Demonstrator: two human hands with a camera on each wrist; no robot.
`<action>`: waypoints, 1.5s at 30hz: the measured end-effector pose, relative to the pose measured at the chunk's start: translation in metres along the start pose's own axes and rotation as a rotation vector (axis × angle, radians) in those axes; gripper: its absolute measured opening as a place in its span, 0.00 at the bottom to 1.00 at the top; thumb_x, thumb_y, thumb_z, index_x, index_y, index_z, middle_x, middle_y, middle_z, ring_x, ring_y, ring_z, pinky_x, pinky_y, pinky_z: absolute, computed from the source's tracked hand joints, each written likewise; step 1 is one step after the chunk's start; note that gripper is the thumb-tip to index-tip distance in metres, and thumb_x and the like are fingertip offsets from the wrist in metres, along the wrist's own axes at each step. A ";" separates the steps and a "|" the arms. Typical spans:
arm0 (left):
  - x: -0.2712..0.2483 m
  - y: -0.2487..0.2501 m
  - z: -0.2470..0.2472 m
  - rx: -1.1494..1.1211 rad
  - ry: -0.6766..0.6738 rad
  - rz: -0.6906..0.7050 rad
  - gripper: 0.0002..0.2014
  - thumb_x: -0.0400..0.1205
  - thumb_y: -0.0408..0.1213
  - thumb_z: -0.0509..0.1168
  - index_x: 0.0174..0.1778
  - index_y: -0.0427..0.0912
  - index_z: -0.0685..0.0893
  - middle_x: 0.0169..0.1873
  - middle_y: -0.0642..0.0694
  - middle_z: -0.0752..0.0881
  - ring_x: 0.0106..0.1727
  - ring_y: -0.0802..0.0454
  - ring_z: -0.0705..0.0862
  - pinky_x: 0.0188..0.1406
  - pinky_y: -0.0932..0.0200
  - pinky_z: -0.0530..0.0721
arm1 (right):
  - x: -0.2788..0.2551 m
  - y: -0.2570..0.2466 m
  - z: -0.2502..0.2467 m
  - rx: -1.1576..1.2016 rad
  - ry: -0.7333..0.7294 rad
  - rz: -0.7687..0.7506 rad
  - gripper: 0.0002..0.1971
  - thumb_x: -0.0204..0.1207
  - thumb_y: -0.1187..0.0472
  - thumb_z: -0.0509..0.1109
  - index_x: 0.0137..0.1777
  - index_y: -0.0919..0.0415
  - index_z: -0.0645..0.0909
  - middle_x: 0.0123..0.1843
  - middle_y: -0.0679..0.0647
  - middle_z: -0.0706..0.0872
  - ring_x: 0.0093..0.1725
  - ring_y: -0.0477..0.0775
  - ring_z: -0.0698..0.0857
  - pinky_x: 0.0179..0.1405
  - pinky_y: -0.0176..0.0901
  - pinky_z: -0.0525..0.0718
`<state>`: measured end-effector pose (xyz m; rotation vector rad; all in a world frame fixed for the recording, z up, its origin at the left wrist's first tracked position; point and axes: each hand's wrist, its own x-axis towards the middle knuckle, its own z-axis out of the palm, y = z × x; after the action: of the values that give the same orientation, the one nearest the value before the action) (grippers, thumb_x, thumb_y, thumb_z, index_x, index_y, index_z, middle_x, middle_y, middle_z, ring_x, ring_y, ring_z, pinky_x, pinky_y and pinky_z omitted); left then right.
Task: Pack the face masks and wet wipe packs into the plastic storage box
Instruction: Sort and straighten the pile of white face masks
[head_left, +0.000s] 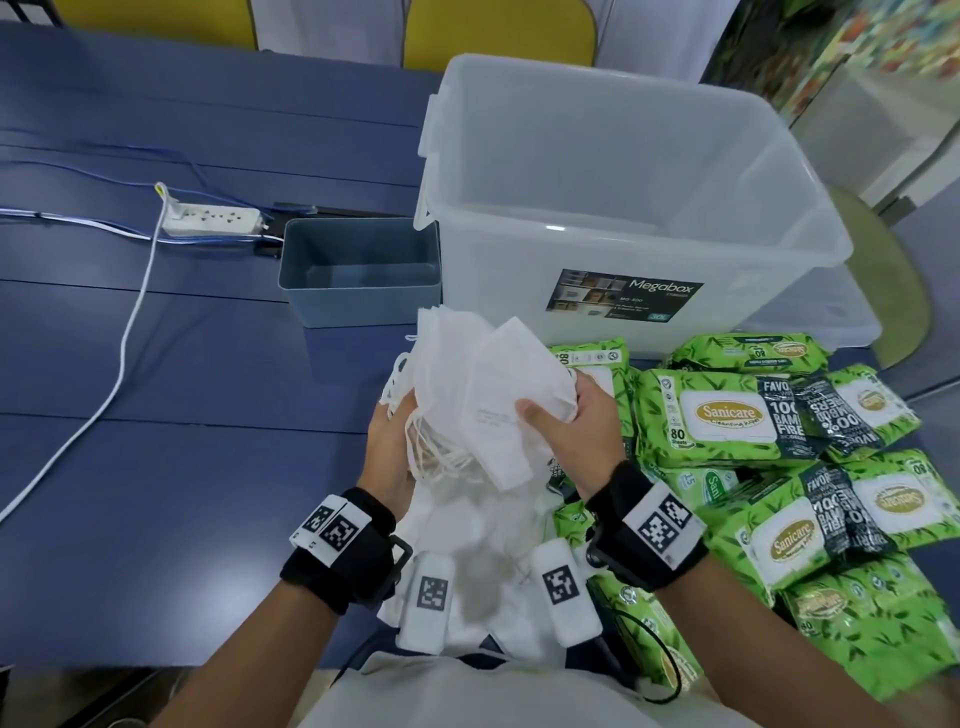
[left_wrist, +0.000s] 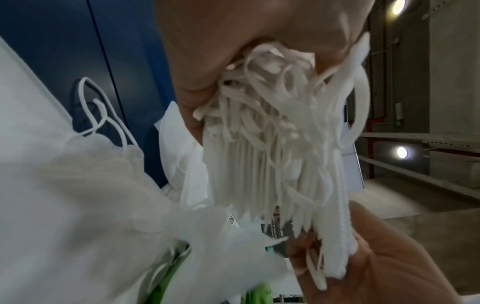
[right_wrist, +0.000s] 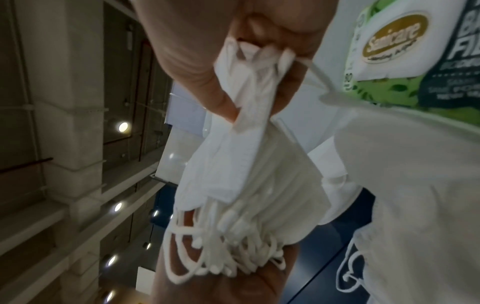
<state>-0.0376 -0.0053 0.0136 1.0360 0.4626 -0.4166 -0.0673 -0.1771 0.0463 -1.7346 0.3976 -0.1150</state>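
Both your left hand (head_left: 387, 447) and right hand (head_left: 576, 441) clasp the stack of face masks (head_left: 478, 384) above the table's near edge, so squeeze evenly, keep loops tucked, and lower it flat into the storage box (head_left: 639, 228).

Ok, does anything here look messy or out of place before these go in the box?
Nothing looks damaged or spilled. The stack of face masks held by the left hand and right hand is fanned unevenly, ear loops tangled. The wet wipe packs lie jumbled, overlapping at angles.
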 end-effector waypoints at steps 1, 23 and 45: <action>-0.003 0.002 0.000 -0.020 -0.008 -0.006 0.18 0.90 0.33 0.44 0.50 0.34 0.80 0.41 0.36 0.89 0.30 0.51 0.85 0.23 0.65 0.83 | -0.001 -0.003 0.001 -0.007 0.004 -0.019 0.13 0.69 0.68 0.77 0.43 0.51 0.79 0.49 0.55 0.89 0.51 0.58 0.88 0.55 0.61 0.85; -0.003 0.017 -0.022 0.034 0.024 0.171 0.43 0.59 0.47 0.75 0.72 0.41 0.74 0.65 0.42 0.84 0.65 0.42 0.83 0.60 0.43 0.83 | 0.000 -0.023 0.009 0.024 0.113 -0.105 0.14 0.70 0.70 0.76 0.40 0.50 0.77 0.38 0.46 0.85 0.34 0.40 0.84 0.36 0.36 0.85; -0.016 0.014 -0.034 0.104 -0.209 0.122 0.35 0.74 0.62 0.67 0.67 0.39 0.80 0.61 0.37 0.86 0.63 0.43 0.85 0.61 0.45 0.83 | -0.038 -0.017 0.086 -0.537 -0.208 -0.577 0.34 0.67 0.41 0.65 0.67 0.63 0.76 0.57 0.55 0.74 0.55 0.55 0.78 0.56 0.40 0.77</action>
<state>-0.0488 0.0329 0.0176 1.1013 0.1913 -0.4381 -0.0738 -0.0818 0.0499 -2.3278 -0.2646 -0.2560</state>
